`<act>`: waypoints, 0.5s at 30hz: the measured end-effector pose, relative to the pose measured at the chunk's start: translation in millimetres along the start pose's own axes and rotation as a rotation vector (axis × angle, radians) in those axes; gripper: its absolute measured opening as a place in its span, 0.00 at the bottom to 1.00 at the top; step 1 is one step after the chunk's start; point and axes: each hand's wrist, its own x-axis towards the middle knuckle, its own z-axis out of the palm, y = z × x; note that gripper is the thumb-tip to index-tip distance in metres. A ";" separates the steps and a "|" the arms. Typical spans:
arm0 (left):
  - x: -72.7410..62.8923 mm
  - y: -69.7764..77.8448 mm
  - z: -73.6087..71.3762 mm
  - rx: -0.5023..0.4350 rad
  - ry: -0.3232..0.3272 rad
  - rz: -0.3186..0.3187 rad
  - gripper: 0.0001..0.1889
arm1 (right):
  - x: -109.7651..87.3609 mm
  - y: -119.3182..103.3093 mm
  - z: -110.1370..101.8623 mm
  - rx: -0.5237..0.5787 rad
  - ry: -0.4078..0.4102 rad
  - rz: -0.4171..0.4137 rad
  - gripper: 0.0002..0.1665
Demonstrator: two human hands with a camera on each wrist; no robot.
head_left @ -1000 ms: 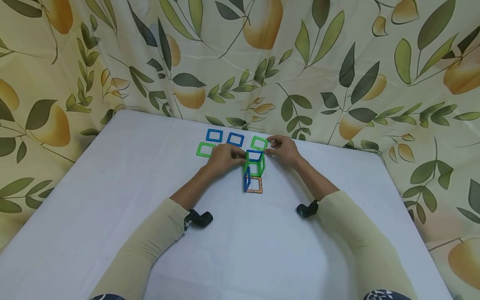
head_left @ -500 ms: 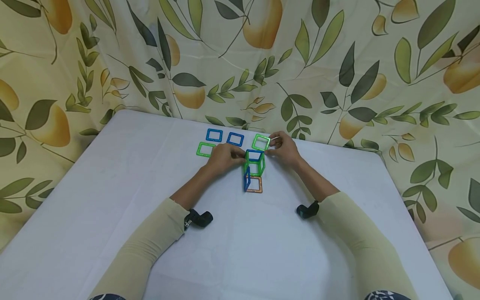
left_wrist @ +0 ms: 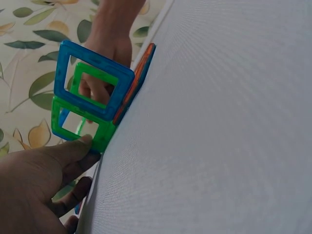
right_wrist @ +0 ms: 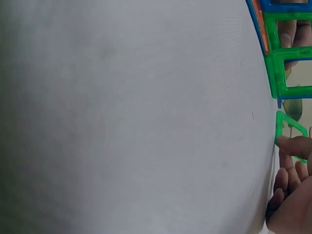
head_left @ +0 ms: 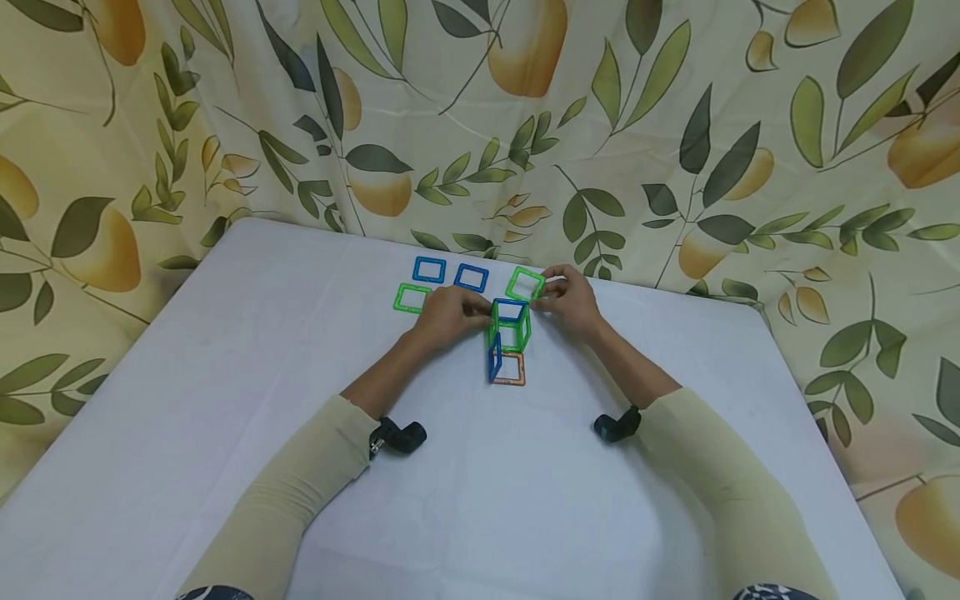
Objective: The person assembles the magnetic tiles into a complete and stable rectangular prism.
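Magnetic tiles form a small upright box (head_left: 528,329) of green and blue square frames. A blue tile (head_left: 494,360) stands upright at its near left, beside a flat orange tile (head_left: 509,382). My left hand (head_left: 452,318) is at the box's left side, with thumb and finger pinching the lower edge of its green side tile (left_wrist: 104,137) in the left wrist view. Just behind the box, my right hand (head_left: 570,300) pinches a loose green tile (head_left: 531,272) by its right side. In the right wrist view, the thumb lies on that green tile (right_wrist: 279,126), which is tilted and apart from the box.
Two blue tiles (head_left: 429,279) lie flat at the back of the white-covered table (head_left: 480,500). Another green tile (head_left: 402,308) lies near them, partly behind my left hand. A patterned curtain (head_left: 450,150) hangs along the back edge.
My right hand has drawn the loose green tile slightly to the right, and the tile has turned and tilted a little. My left hand and the box have stayed in place.
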 end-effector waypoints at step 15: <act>-1.7 4.3 -1.6 0.002 0.012 0.011 0.12 | -13.4 -0.3 -5.6 -0.107 -0.016 -0.043 0.16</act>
